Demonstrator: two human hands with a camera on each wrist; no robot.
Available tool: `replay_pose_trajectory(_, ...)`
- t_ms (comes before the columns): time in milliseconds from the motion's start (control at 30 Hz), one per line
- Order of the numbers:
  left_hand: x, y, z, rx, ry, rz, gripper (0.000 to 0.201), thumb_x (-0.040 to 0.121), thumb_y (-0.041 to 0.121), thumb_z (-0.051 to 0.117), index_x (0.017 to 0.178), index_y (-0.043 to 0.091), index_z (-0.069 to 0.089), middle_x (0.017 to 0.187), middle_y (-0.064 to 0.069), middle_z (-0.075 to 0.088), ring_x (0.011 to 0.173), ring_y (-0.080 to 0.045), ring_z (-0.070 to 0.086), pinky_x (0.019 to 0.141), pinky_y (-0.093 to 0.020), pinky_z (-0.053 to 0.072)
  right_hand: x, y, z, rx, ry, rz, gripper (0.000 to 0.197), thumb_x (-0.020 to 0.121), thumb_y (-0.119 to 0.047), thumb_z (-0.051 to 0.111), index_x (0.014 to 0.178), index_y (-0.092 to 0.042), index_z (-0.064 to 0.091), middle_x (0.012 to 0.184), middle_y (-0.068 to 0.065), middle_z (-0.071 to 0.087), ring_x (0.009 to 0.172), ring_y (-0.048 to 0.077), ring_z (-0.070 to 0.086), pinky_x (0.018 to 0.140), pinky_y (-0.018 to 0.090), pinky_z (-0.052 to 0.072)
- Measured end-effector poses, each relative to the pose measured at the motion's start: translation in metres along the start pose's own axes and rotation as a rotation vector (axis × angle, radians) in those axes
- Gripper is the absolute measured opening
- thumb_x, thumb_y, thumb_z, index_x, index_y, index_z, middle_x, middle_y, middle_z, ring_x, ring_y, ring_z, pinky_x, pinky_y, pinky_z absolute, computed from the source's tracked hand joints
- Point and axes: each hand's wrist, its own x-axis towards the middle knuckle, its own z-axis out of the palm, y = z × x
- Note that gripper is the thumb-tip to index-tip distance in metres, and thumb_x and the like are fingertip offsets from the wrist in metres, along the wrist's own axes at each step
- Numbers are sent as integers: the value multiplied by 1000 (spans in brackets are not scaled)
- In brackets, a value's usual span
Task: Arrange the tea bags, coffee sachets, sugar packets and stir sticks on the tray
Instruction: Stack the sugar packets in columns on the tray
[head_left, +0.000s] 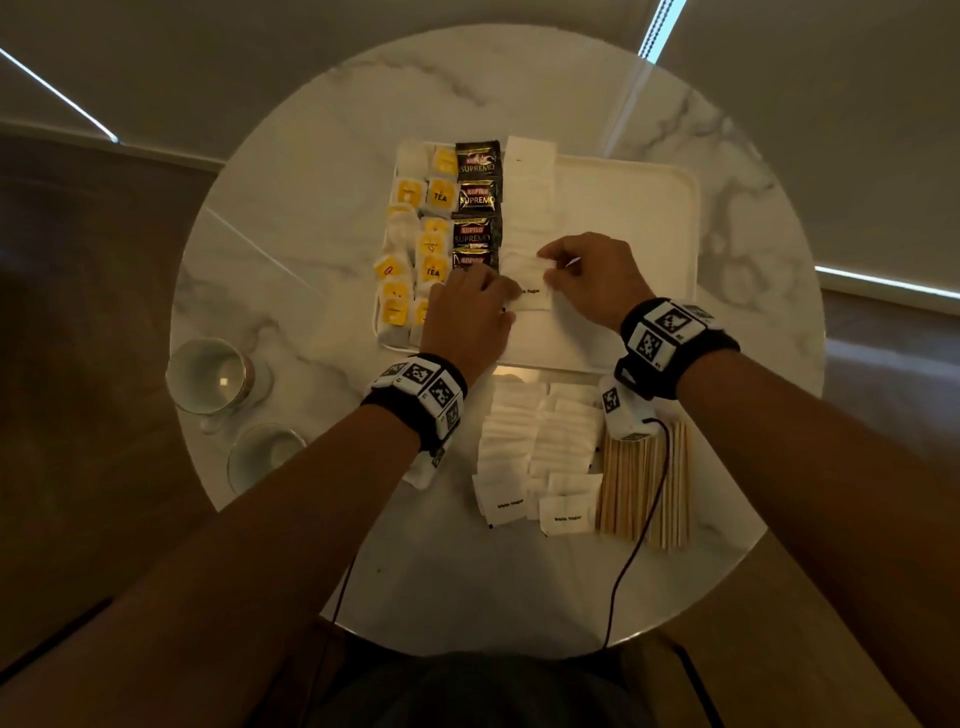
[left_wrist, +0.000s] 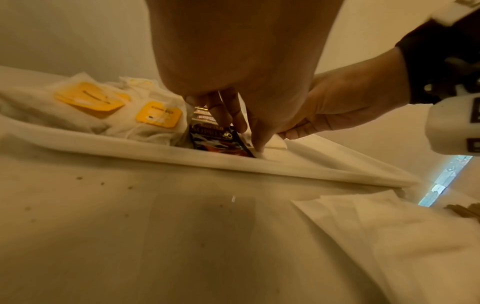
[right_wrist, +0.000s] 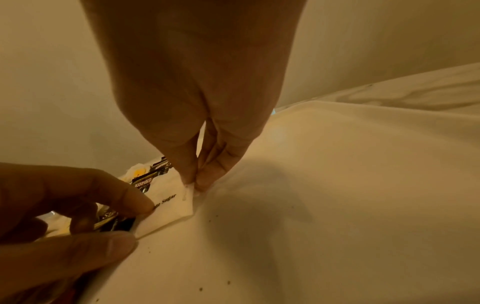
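A white tray (head_left: 649, 260) holds tea bags (head_left: 415, 234) with yellow tags on its left. Beside them run a column of black coffee sachets (head_left: 477, 200) and a column of white sugar packets (head_left: 530, 197). At the near end of that column lies one sugar packet (head_left: 532, 296) (right_wrist: 168, 211), held by both hands. My left hand (head_left: 498, 301) (right_wrist: 135, 224) pinches its left edge between thumb and index finger, next to the nearest coffee sachet (left_wrist: 218, 139). My right hand (head_left: 545, 262) (right_wrist: 193, 183) pinches its far right corner.
Loose sugar packets (head_left: 540, 447) lie on the round marble table just in front of the tray. A bundle of wooden stir sticks (head_left: 644, 488) lies to their right. Two cups (head_left: 208, 376) (head_left: 265, 452) stand at the left. The tray's right half is bare.
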Motion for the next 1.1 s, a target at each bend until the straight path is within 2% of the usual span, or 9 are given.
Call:
replay_pose_trajectory(100, 3, -2, 1, 9, 38, 32, 27, 85, 20, 66, 111, 22, 65, 109, -2, 60, 102, -26, 54, 80, -41, 41, 2, 2, 5, 59, 20, 34, 23, 83, -14, 72, 106, -18, 71, 93, -1, 67, 82, 10, 60, 78, 8, 44)
replay_pose_trajectory(233, 8, -4, 4, 6, 52, 49, 27, 84, 16, 65, 111, 21, 66, 108, -2, 60, 101, -27, 54, 79, -42, 43, 5, 1, 7, 43, 67, 24, 20, 81, -15, 74, 101, -13, 71, 92, 3, 66, 84, 17, 61, 86, 28, 50)
replay_pose_trajectory(400, 13, -4, 4, 3, 49, 33, 27, 83, 13, 63, 109, 19, 66, 107, -2, 60, 103, -28, 54, 79, -43, 44, 9, -1, 4, 53, 71, 35, 22, 81, -15, 75, 102, -11, 71, 95, 5, 67, 86, 20, 63, 88, 32, 51)
replay_pose_trajectory(633, 4, 0, -5, -26, 13, 41, 28, 85, 17, 62, 113, 21, 65, 112, -1, 58, 107, -25, 53, 86, -43, 43, -6, -1, -6, 59, 83, 12, 20, 86, -23, 70, 105, -16, 68, 100, 2, 64, 88, 13, 58, 87, 26, 47)
replay_pose_trajectory(700, -6, 3, -9, -38, 5, 49, 27, 87, 20, 62, 114, 22, 64, 115, 0, 58, 110, -23, 51, 88, -39, 40, -17, -3, -11, 75, 84, 3, 17, 88, -22, 68, 103, -15, 69, 98, -1, 66, 86, 9, 57, 84, 18, 46)
replay_pose_trajectory(767, -19, 5, -13, -62, 7, 70, 25, 87, 21, 62, 112, 22, 64, 115, 1, 58, 111, -21, 51, 87, -38, 39, -32, -5, -15, 104, 75, 6, 15, 89, -20, 67, 101, -13, 70, 96, -5, 67, 84, 5, 58, 77, 4, 40)
replay_pose_trajectory(833, -36, 7, -15, -80, 2, 102, 24, 87, 23, 62, 111, 23, 64, 114, 1, 59, 109, -20, 53, 86, -37, 41, -50, -7, -16, 146, 65, 2, 13, 89, -17, 66, 100, -12, 71, 95, -7, 68, 83, 4, 59, 73, -2, 39)
replay_pose_trajectory(1000, -89, 12, -15, -77, -45, 188, 21, 90, 27, 63, 110, 24, 63, 112, 2, 60, 103, -17, 54, 85, -36, 42, -100, -6, -7, 197, 5, 8, 12, 90, -17, 65, 100, -16, 71, 95, -7, 69, 82, -1, 60, 74, 1, 43)
replay_pose_trajectory(1100, -125, 16, -16, -64, -82, 198, 16, 92, 31, 60, 106, 26, 63, 108, 4, 60, 96, -18, 56, 78, -35, 39, -134, -7, 1, 206, -45, 0, 12, 91, -15, 63, 99, -16, 71, 95, -7, 70, 84, 1, 61, 78, 8, 46)
